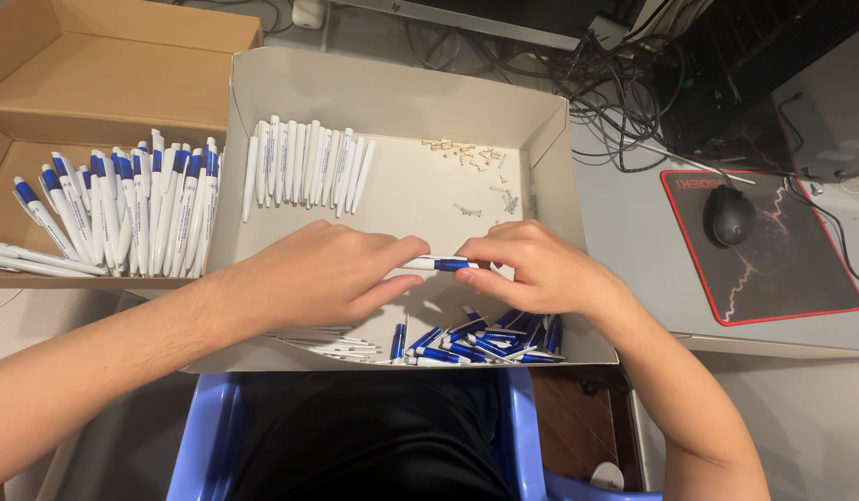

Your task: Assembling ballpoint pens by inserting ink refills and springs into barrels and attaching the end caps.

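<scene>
Head view: two hands, left hand (322, 274) and right hand (531, 266), one pen (439, 264).

Both hands cover the ends of the pen (439, 264), so only its middle shows. The left hand (313, 274) hides part of the white barrels (332, 345) below it. The small parts (462, 153) at the box's far side are too tiny to identify. The picture's left edge crops the brown box (39, 74)

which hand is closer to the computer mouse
Right. The right hand sits in the white tray, just left of the mouse on its pad. The left hand is farther left, at the other end of the pen.
</scene>
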